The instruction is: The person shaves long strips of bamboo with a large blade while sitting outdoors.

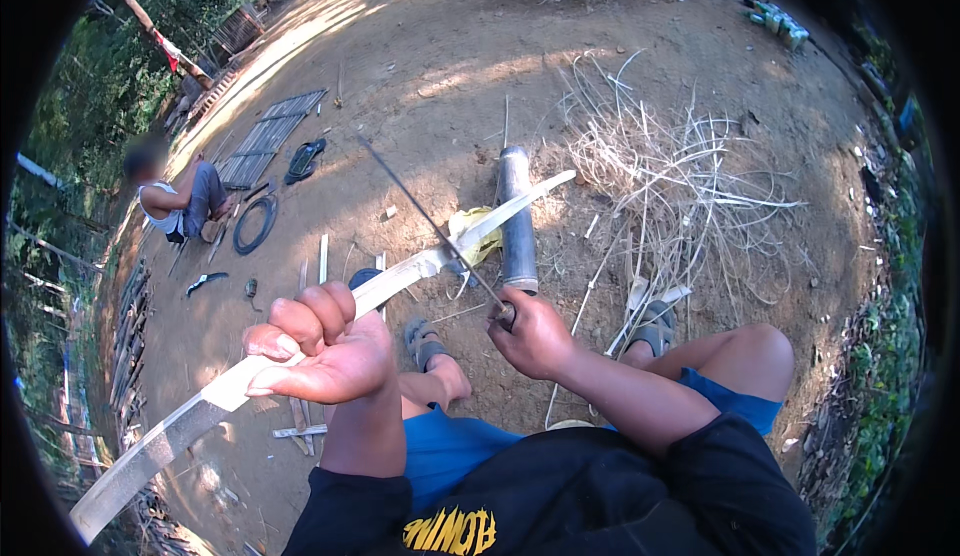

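Observation:
My left hand point(325, 348) is closed round a long, pale split bamboo strip point(170, 434), which runs from the lower left up toward the middle. In my right hand point(537, 338) is the handle of a long knife point(418, 203). Its narrow dark blade, seen nearly edge-on, points up and left and crosses the strip beyond my left hand; whether blade and strip touch I cannot tell. Behind the strip's far end, a dark bamboo tube point(518, 236) lies on the ground, with a crumpled yellowish piece point(484, 240) beside it.
A heap of pale shavings point(670, 176) spreads over the dirt at right. My sandalled feet are below. At left, a person point(175, 196) sits near a black coil point(256, 224), dark sandals point(304, 160) and a slatted bamboo panel point(272, 139). Cut strips point(300, 426) lie near my left arm.

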Action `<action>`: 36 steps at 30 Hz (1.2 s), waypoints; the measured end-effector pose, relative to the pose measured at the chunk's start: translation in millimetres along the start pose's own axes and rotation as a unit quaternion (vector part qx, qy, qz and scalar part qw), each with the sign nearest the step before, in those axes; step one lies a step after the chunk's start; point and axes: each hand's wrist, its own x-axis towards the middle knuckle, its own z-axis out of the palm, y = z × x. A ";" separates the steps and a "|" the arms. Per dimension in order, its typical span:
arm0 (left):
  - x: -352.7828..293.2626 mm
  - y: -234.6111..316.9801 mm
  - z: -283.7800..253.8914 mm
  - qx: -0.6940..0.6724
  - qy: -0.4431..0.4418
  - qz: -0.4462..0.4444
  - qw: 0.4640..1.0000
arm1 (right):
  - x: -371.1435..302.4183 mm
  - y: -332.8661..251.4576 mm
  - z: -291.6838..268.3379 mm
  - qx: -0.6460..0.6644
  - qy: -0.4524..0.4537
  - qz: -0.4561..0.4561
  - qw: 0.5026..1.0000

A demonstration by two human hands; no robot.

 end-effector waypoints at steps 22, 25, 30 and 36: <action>6.1 -5.5 11.0 0.024 0.017 0.012 0.999 | 7.9 13.3 -10.6 -0.072 -0.003 0.044 0.996; 6.7 -1.5 12.8 0.047 0.005 0.012 0.999 | 3.6 0.3 -12.7 -0.086 -0.019 -0.026 0.996; 12.4 -10.3 11.6 0.019 0.027 0.024 0.999 | 27.1 40.7 -19.3 -0.080 0.022 0.065 0.994; 13.5 -7.7 2.5 0.020 0.027 0.001 0.999 | 27.4 33.5 -11.2 -0.101 -0.004 0.017 0.995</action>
